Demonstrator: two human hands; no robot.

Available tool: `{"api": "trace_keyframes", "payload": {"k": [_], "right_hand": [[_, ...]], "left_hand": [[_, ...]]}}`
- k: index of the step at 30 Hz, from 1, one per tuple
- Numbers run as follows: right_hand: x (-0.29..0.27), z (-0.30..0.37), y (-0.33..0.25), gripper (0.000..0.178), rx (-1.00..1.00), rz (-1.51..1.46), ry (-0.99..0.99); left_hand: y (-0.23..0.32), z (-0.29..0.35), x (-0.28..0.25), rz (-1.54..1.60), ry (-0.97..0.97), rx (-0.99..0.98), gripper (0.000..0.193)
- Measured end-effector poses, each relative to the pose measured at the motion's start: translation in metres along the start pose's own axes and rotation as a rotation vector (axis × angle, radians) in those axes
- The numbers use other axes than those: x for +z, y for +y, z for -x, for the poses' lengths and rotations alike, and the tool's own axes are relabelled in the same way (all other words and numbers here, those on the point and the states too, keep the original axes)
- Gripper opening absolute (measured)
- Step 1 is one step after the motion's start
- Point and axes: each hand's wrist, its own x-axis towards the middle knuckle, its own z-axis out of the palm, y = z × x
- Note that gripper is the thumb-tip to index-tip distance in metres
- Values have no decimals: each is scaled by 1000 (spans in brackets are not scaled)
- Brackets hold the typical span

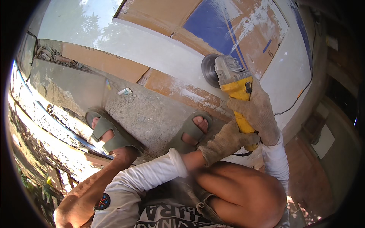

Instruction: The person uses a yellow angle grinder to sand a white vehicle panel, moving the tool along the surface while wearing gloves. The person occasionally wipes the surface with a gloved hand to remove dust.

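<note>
A yellow and grey angle grinder (238,88) is held in both gloved hands, its head pointing away from me. My left hand (224,141), in a dusty knit work glove, is closed round the rear end of the grinder. Farther forward, my right hand (257,109), in a similar glove, wraps the yellow body from its right side. The grinding disc (209,71) stands on edge at a white panel strip (163,45); whether it touches cannot be told. Brown cardboard (167,81) dusted with white powder lies along the strip's near side.
A blue sheet (207,26) and more cardboard lie beyond the strip. A dark cord (292,108) runs at the right. Between my sandalled feet is gritty floor (133,114) with a small pale tube (124,91). Bright wooden boards (57,133) stand at the left.
</note>
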Motion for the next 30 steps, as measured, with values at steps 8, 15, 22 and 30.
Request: {"api": "trace_keyframes", "payload": {"k": [8, 15, 22, 30], "right_hand": [[-5, 5, 15, 68, 27, -77, 4], [-10, 6, 28, 74, 15, -12, 34], [-12, 12, 36, 79, 18, 5, 59], [-7, 12, 39, 78, 51, -88, 69]], "left_hand": [[-13, -5, 6, 47, -2, -42, 52], [-21, -9, 8, 20, -35, -65, 60], [-22, -11, 13, -12, -32, -150, 62], [-24, -9, 11, -22, -40, -95, 59]]}}
